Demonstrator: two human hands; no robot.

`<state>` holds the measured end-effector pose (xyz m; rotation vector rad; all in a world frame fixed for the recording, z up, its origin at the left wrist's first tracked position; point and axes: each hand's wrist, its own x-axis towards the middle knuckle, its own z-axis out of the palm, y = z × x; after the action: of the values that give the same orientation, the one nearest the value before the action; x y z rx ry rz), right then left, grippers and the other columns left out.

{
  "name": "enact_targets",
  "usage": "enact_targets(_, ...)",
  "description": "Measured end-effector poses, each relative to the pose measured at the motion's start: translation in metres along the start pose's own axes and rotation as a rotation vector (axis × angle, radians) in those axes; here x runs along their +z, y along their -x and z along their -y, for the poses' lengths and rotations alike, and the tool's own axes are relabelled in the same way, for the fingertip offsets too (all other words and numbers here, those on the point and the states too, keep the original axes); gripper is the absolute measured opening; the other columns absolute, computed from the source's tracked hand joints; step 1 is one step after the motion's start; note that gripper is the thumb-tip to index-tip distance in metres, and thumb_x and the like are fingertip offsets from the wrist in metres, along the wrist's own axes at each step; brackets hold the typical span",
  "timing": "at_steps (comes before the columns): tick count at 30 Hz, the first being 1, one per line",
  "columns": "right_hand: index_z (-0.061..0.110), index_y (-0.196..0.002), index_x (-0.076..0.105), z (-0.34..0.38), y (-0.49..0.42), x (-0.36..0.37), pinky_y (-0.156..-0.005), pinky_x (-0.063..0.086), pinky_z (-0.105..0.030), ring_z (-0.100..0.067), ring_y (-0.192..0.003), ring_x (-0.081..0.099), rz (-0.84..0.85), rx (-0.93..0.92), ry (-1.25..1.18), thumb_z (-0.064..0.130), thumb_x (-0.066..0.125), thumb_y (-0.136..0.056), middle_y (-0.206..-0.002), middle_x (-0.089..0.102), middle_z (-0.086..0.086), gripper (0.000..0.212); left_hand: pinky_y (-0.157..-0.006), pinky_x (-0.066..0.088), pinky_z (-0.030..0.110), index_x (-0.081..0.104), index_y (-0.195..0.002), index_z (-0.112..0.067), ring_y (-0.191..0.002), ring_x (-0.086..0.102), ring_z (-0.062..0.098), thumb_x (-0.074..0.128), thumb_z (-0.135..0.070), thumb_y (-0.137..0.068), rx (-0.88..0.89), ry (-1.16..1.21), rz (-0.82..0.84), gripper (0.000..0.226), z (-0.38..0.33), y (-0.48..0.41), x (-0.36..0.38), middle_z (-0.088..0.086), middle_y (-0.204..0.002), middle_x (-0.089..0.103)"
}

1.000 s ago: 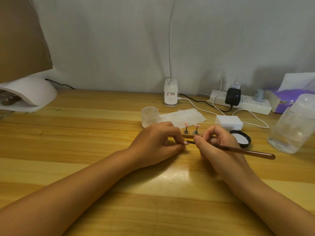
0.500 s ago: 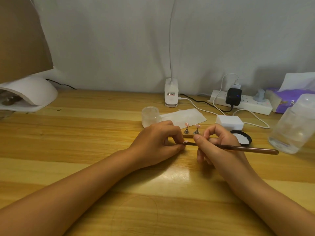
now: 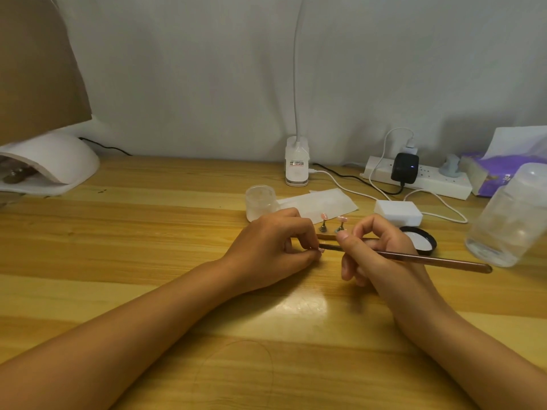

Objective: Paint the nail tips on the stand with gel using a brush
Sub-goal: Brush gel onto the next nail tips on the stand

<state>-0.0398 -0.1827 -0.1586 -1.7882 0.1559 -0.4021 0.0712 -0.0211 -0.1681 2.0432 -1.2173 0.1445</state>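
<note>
Currently, I see both hands working low over the wooden table (image 3: 124,232), near its middle. The left hand (image 3: 272,247) has its fingers curled, with thumb and fingertips pinching a small item at its front edge; the item is too small for me to identify with certainty. The right hand (image 3: 381,255) holds the brush (image 3: 429,258) in a pen grip, thumb and index finger closed on the shaft near the working end. The brush handle extends to the right, and its tip meets the pinched item at the left fingertips.

Just behind the two hands, two nail tips (image 3: 331,217) sit upright on small pegs of the stand (image 3: 328,235), a narrow brown strip lying on the table. Each tip looks pink.

Further positions:
- A small clear jar (image 3: 260,202) stands just behind the left hand.
- A black lid (image 3: 420,239) lies open side up behind the right hand.
- A white block (image 3: 398,211) sits just behind the lid.
- A clear bottle (image 3: 512,220) stands at the right.
- A white nail lamp (image 3: 56,161) sits at the far left.
- A power strip (image 3: 429,182) lies along the wall.
</note>
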Motion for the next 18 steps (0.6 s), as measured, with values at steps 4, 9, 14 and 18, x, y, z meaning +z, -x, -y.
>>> enact_targets(4,0.01,-0.089,0.053,-0.001,-0.0004,0.0013,-0.063,0.041,-0.023,0.004,-0.059,0.062,0.013,-0.021,0.08,0.025,0.06,-0.094,-0.059,0.068,-0.005,0.017,-0.057,0.047,0.03,0.066,-0.079,-0.033,-0.059,0.053,0.004,0.079,-0.024,-0.081,0.003,-0.007,-0.007,0.016,0.0006,-0.0007,0.0003,-0.013,-0.085,0.058)
enact_targets(9,0.017,-0.094,0.053,-0.0001,0.0008,0.0016,-0.06,0.042,-0.025,0.0,-0.056,0.061,-0.028,-0.039,0.121,0.029,0.059,-0.094,-0.063,0.069,-0.003,0.013,-0.057,0.048,0.032,0.069,-0.084,-0.033,-0.059,0.052,0.003,0.078,-0.025,-0.082,0.017,-0.015,-0.015,0.013,0.0019,-0.0014,0.0012,-0.014,-0.086,0.058)
enact_targets(14,0.022,-0.097,0.054,-0.0006,-0.0003,0.0007,-0.058,0.044,-0.026,-0.003,-0.056,0.06,-0.06,-0.042,0.115,0.032,0.059,-0.093,-0.064,0.069,-0.001,0.012,-0.057,0.044,0.026,0.07,-0.087,-0.034,-0.059,0.052,0.001,0.078,-0.025,-0.083,0.019,-0.014,-0.03,0.013,0.0028,-0.0005,0.0011,-0.013,-0.087,0.058)
enact_targets(18,0.018,-0.097,0.054,-0.0016,-0.0005,-0.0001,-0.049,0.043,-0.016,-0.008,-0.052,0.056,-0.005,-0.037,0.045,0.023,0.058,-0.095,-0.059,0.065,-0.006,0.007,-0.057,0.048,0.028,0.072,-0.091,-0.031,-0.06,0.054,0.001,0.078,-0.023,-0.083,0.024,-0.016,-0.034,0.013,0.0028,-0.0005,0.001,-0.014,-0.088,0.059)
